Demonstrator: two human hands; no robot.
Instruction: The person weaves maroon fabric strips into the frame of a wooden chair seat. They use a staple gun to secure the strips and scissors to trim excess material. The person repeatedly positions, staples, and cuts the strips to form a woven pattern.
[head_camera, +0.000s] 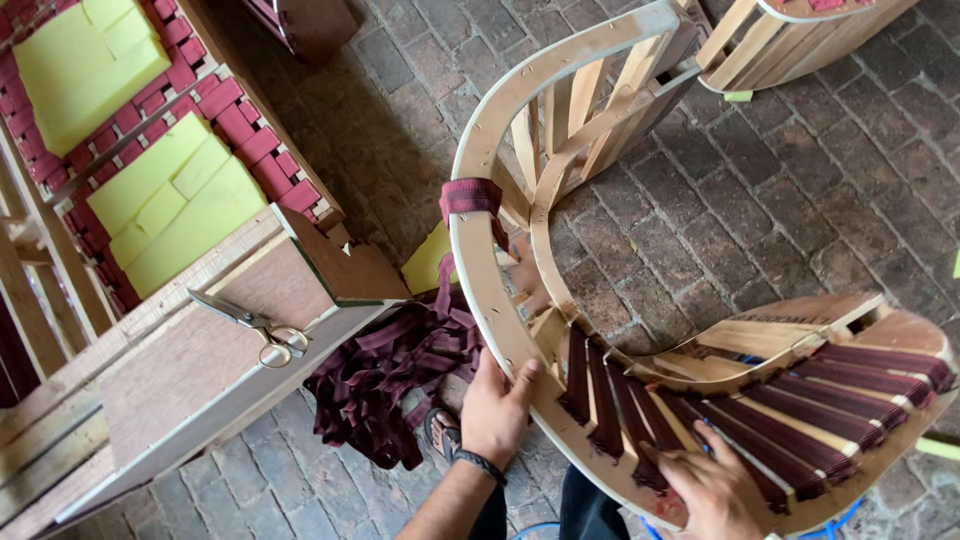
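My left hand (497, 405) grips the curved pale wooden chair frame (480, 260) (seven o'clock); my right hand (715, 490) presses flat, fingers spread, on maroon webbing straps (800, 420).

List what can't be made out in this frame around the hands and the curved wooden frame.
- Right hand: wrist cut by the bottom edge.
- Left hand: palm hidden against the wooden frame.
- Webbing pile: its far side hidden behind the frame.
- Blue object: mostly hidden beneath the frame.

Two bare hands: left hand (497, 400), right hand (715, 490). One curved pale wooden chair frame (560, 90) laced with dark maroon webbing straps (800, 415), roughly ten. One pair of steel scissors (250, 325). Two blocks of yellow-green foam padding (175, 200). One heap of loose maroon webbing (385, 375).
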